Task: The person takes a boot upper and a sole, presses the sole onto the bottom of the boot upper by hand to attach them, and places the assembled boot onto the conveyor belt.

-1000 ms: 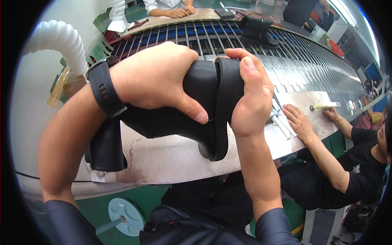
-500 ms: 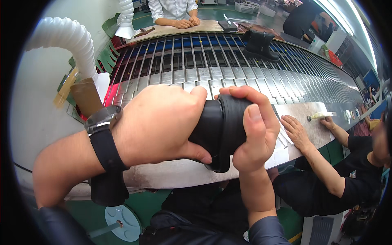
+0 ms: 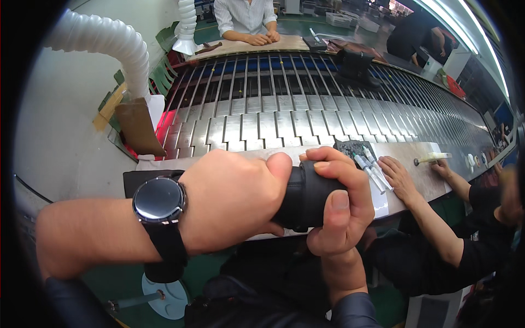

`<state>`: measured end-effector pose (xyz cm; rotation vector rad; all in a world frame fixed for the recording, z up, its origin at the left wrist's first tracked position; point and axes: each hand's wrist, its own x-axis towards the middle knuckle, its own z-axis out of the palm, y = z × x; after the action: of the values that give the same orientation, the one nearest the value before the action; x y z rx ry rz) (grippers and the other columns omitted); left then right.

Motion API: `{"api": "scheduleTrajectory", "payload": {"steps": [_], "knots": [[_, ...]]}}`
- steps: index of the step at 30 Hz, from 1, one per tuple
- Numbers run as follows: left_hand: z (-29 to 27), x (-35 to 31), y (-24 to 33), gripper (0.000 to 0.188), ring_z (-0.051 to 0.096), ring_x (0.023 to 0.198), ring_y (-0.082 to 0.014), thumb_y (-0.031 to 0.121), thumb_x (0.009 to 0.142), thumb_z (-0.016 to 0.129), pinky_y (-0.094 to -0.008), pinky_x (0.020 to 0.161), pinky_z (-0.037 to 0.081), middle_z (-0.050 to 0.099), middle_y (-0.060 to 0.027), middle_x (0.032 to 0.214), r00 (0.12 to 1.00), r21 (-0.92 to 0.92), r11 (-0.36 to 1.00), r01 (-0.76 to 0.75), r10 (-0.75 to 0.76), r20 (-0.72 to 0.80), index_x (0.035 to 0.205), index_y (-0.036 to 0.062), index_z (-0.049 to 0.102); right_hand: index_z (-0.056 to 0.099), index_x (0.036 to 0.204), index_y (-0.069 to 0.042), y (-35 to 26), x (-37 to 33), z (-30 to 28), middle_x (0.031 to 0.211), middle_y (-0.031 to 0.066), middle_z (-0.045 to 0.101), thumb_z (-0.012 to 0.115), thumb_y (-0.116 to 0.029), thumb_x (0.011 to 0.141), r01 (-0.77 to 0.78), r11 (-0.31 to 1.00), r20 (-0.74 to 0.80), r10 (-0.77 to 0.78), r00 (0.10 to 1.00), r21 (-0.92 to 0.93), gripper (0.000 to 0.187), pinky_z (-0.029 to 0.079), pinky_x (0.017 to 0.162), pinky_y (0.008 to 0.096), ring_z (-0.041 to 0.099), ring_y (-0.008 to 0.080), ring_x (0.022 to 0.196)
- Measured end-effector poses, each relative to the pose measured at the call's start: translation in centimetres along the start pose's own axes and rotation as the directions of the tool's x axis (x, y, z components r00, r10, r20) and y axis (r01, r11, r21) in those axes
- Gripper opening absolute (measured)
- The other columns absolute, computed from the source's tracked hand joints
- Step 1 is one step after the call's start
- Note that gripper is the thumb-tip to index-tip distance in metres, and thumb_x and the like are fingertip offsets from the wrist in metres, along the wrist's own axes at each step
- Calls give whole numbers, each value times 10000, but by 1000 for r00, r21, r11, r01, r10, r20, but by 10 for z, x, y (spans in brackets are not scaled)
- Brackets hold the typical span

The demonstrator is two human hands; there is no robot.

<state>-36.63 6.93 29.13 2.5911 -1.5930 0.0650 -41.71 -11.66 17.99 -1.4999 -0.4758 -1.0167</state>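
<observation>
I hold a black boot sideways over the near edge of the worktable. My left hand is closed round its middle, back of the hand up, with a black watch on the wrist. Around the sole end, the fingers and thumb of my right hand are curled. Dark parts show on both sides of my left wrist, perhaps the boot's shaft; my forearm hides how they join.
A slatted metal conveyor runs beyond the table, with another black boot on it. Syringe-like tubes lie near a co-worker's hand at right. A white hose hangs at left; another person sits across.
The boot and both hands sit lower in view, and my left wrist has turned so the watch face shows. The view has shifted, uncovering the tubes. Both hands keep their hold.
</observation>
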Motion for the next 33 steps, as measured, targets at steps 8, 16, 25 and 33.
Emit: {"api": "scheduleTrajectory", "payload": {"steps": [8, 16, 25, 33], "knots": [[23, -24, 76, 609, 735, 719, -297, 354, 694, 908, -406, 624, 586, 681, -124, 829, 994, 237, 970, -59, 79, -77, 1063, -37, 623, 491, 1354, 36, -34, -62, -58, 1320, 363, 622, 533, -407, 1088, 120, 980, 182, -90, 979, -160, 519, 557, 1019, 513, 683, 401, 1171], [43, -74, 88, 852, 783, 956, -404, 396, 688, 917, -415, 797, 647, 737, -307, 1114, 998, 155, 987, -45, 52, -39, 1243, -167, 603, 487, 1564, 68, -64, -100, -54, 1574, 424, 449, 691, -341, 979, -133, 977, 317, 76, 945, 165, 742, 389, 1221, 542, 484, 514, 1484], [65, -108, 105, 927, 774, 1057, -473, 571, 821, 831, -447, 844, 663, 702, -412, 1187, 998, 156, 987, -28, 38, -57, 1238, -225, 606, 756, 1139, -19, -76, -123, -21, 1197, 243, 722, 646, -325, 1033, -42, 987, 79, 31, 996, 154, 342, 487, 1106, 669, 685, 422, 1137], [74, -114, 100, 714, 789, 995, -466, 438, 908, 762, -439, 819, 665, 726, -401, 1116, 990, 219, 975, -44, 71, -118, 1182, -210, 641, 753, 1128, -45, -79, -127, -14, 1220, 243, 714, 641, -304, 1033, -59, 990, 54, 53, 997, 130, 297, 492, 1102, 668, 683, 417, 1132]]}}
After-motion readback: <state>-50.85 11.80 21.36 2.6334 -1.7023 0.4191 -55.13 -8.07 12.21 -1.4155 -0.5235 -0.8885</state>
